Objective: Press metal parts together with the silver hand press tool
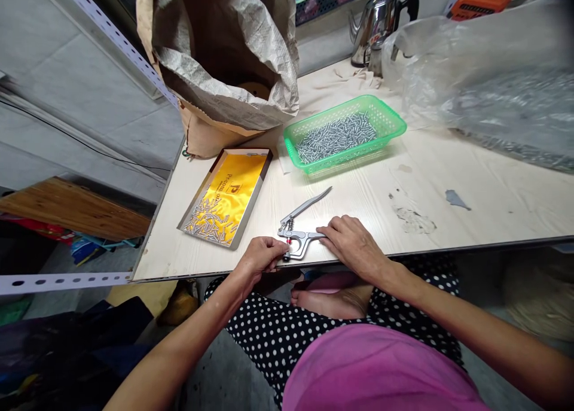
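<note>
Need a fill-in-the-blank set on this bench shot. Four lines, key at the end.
1. The person's hand on the hand tool's lower handle is the ____ one.
2. The tool's upper handle is gripped by ____ hand.
3. The basket holding small metal pieces is coloured ____.
4. The shiny kettle has a grip coloured ____.

Missing words: right; neither; green; black.

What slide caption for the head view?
Left hand at the head of snap-fastener pliers, right hand on a handle, near small metal pieces in a shallow box and green basket.
</note>
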The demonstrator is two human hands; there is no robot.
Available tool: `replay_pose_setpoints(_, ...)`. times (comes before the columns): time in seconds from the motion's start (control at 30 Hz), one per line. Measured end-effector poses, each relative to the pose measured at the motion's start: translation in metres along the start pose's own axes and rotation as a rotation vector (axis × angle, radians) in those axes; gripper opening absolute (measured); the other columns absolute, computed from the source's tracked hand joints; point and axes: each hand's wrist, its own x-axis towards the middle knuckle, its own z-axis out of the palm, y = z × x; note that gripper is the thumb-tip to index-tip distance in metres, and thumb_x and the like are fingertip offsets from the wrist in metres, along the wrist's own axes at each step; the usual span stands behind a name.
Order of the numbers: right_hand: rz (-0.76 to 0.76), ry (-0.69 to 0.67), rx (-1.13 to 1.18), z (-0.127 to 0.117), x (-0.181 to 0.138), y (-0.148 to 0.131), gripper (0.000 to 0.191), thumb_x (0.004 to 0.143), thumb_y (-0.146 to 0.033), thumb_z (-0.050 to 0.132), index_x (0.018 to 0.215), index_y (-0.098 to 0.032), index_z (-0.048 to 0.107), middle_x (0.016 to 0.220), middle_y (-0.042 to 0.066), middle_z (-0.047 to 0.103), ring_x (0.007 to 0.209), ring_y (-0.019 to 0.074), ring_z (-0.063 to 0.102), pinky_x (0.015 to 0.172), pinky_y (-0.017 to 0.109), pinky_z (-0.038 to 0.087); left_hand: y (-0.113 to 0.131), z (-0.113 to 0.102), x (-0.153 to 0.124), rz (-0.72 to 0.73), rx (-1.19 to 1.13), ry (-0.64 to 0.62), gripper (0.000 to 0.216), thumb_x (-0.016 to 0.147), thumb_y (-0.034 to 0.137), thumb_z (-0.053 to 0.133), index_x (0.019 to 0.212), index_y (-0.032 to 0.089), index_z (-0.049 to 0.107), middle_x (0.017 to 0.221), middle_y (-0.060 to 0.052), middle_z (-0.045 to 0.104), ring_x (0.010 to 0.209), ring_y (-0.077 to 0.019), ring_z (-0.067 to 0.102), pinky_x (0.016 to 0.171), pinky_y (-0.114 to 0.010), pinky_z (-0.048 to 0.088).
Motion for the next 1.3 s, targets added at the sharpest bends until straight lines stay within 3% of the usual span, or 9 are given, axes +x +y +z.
replay_pose_setpoints(0.2, 0.004, -0.003, 0.007, 0.002, -0.001, 0.0, 0.018, 0.096, -0.024, 0.053, 0.106, -0.018, 0.067, 0.091, 0.008, 0.06, 0.085, 0.0236, 0.05, 0.077, 0.037, 0.038, 0.01, -0.008, 0.0, -0.024, 0.121, -0.169, 0.04, 0.066, 0.044, 0.076, 0.051, 0.016, 0.052, 0.037, 0.007, 0.041, 0.032, -0.0022, 0.029, 0.035, -0.018, 0.015)
replay_pose_setpoints(0.4, -0.034, -0.101, 0.088, -0.014, 0.004, 0.004, 0.025, 0.093, -0.031, 0.059, 0.115, -0.019, 0.063, 0.102, 0.01, 0.061, 0.092, 0.0245, 0.052, 0.079, 0.037, 0.042, 0.012, -0.007, -0.002, -0.067, 0.137, -0.156, 0.036, 0.064, 0.041, 0.078, 0.054, 0.015, 0.055, 0.043, 0.007, 0.048, 0.031, -0.0024, 0.035, 0.034, -0.017, 0.018)
replay_pose_setpoints(0.47, -0.075, -0.128, 0.104, -0.021, 0.012, 0.011, 0.039, 0.091, -0.038, 0.062, 0.125, -0.017, 0.058, 0.122, 0.014, 0.058, 0.108, 0.0278, 0.051, 0.087, 0.04, 0.043, 0.01, -0.007, -0.002, -0.073, 0.132, -0.15, 0.036, 0.065, 0.041, 0.078, 0.055, 0.015, 0.055, 0.043, 0.006, 0.048, 0.031, -0.0028, 0.037, 0.034, -0.017, 0.019)
replay_pose_setpoints(0.57, -0.155, -0.17, 0.041, -0.026, 0.034, 0.027, 0.073, 0.084, -0.053, 0.068, 0.14, -0.012, 0.045, 0.148, 0.023, 0.038, 0.134, 0.0367, 0.036, 0.103, 0.051, 0.036, 0.008, -0.006, -0.002, -0.101, 0.108, -0.125, 0.033, 0.066, 0.039, 0.078, 0.057, 0.015, 0.057, 0.044, 0.006, 0.049, 0.031, -0.0033, 0.038, 0.034, -0.017, 0.019)
replay_pose_setpoints(0.63, -0.201, -0.239, 0.004, -0.023, 0.051, 0.037, 0.091, 0.076, -0.063, 0.071, 0.145, -0.012, 0.04, 0.151, 0.025, 0.034, 0.139, 0.0411, 0.029, 0.107, 0.057, 0.031, 0.008, -0.005, -0.002, -0.117, 0.091, -0.102, 0.031, 0.067, 0.037, 0.078, 0.058, 0.014, 0.058, 0.044, 0.006, 0.05, 0.031, -0.0033, 0.038, 0.033, -0.017, 0.019)
replay_pose_setpoints(0.7, -0.244, -0.319, 0.001, -0.019, 0.065, 0.045, 0.1, 0.069, -0.068, 0.073, 0.146, -0.014, 0.039, 0.147, 0.024, 0.041, 0.137, 0.043, 0.032, 0.105, 0.059, 0.031, 0.009, -0.004, -0.003, -0.116, 0.085, -0.096, 0.03, 0.068, 0.035, 0.077, 0.057, 0.014, 0.058, 0.043, 0.007, 0.05, 0.03, -0.0034, 0.039, 0.033, -0.017, 0.018)
replay_pose_setpoints(0.83, -0.27, -0.427, 0.012, -0.015, 0.08, 0.047, 0.104, 0.066, -0.07, 0.073, 0.143, -0.009, 0.043, 0.133, 0.024, 0.053, 0.121, 0.0408, 0.047, 0.099, 0.056, 0.038, 0.011, -0.003, -0.005, -0.12, 0.078, -0.106, 0.028, 0.07, 0.031, 0.075, 0.057, 0.014, 0.057, 0.042, 0.007, 0.049, 0.03, -0.0032, 0.038, 0.032, -0.017, 0.017)
replay_pose_setpoints(0.97, -0.215, -0.408, 0.006, -0.015, 0.076, 0.043, 0.105, 0.063, -0.069, 0.076, 0.139, -0.003, 0.045, 0.131, 0.025, 0.053, 0.116, 0.0386, 0.05, 0.097, 0.05, 0.04, 0.01, -0.003, -0.004, -0.13, 0.075, -0.106, 0.027, 0.072, 0.029, 0.073, 0.057, 0.014, 0.057, 0.042, 0.007, 0.049, 0.029, -0.0028, 0.038, 0.032, -0.016, 0.018)
replay_pose_setpoints(1.3, -0.131, -0.385, -0.085, -0.022, 0.066, 0.033, 0.088, 0.068, -0.065, 0.074, 0.135, -0.014, 0.049, 0.122, 0.017, 0.058, 0.107, 0.0351, 0.052, 0.083, 0.042, 0.04, 0.009, -0.002, -0.004, -0.126, 0.087, -0.095, 0.028, 0.074, 0.029, 0.071, 0.057, 0.014, 0.055, 0.042, 0.007, 0.048, 0.029, -0.0031, 0.037, 0.032, -0.018, 0.019)
